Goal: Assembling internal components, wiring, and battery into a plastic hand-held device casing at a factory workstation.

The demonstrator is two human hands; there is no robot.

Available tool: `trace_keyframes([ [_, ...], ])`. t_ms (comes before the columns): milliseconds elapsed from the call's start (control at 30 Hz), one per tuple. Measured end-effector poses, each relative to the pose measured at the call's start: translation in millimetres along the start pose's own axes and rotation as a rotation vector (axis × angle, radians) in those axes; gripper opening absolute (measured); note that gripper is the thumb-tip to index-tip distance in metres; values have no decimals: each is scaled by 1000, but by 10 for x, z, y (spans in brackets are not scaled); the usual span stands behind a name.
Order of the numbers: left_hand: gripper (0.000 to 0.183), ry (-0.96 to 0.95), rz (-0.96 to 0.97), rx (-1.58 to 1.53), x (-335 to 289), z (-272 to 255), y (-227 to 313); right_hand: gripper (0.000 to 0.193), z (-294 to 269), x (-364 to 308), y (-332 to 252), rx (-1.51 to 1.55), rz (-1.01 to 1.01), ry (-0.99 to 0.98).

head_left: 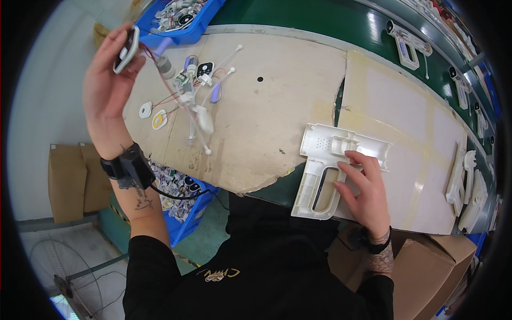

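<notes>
My left hand [113,80] is raised at the far left, its fingers closed around a white-rimmed oval piece with a dark face [127,50]. Thin wires run down from that piece toward a cluster of small parts. My right hand [365,189] rests over a white pistol-shaped plastic housing half [306,186], fingers bent and apart, fingertips near the inner edge of its handle. The housing lies hollow side up at the table's front edge. In the cluster are clear tubing [198,128], a purple cylinder [215,92] and a black-and-white button plate [205,70].
Blue bins of small parts stand at the back left [200,32] and below the table [186,232]. White discs [159,119] lie on the board. White housings [461,186] are stacked at the right; assembled units [408,45] lie on the green surface [320,16]. Cardboard boxes [421,272] stand below right.
</notes>
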State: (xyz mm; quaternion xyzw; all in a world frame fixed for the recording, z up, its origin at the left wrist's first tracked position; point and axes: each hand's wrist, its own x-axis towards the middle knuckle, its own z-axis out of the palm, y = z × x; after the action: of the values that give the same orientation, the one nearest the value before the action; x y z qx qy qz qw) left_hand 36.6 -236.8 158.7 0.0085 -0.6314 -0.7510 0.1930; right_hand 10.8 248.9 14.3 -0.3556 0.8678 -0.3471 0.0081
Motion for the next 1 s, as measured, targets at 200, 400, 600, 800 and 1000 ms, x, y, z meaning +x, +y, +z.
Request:
trace_keyframes([
  [200,39,-398,16,-282,490,496,349,42,-61,-50,-37,-19,-23,-32],
  [400,27,-322,61,-342,490,1857,93,40,-216,108,-239,-83,-112,76],
  [600,24,-261,128,-343,492,2512,56,56,-55,682,-587,685,-158,-46],
  [800,27,-353,105,-604,427,3096,-38,59,26,1531,-500,1428,122,239],
  [1000,26,-279,-179,-804,331,3086,-317,32,-451,1770,176,1775,-78,421],
])
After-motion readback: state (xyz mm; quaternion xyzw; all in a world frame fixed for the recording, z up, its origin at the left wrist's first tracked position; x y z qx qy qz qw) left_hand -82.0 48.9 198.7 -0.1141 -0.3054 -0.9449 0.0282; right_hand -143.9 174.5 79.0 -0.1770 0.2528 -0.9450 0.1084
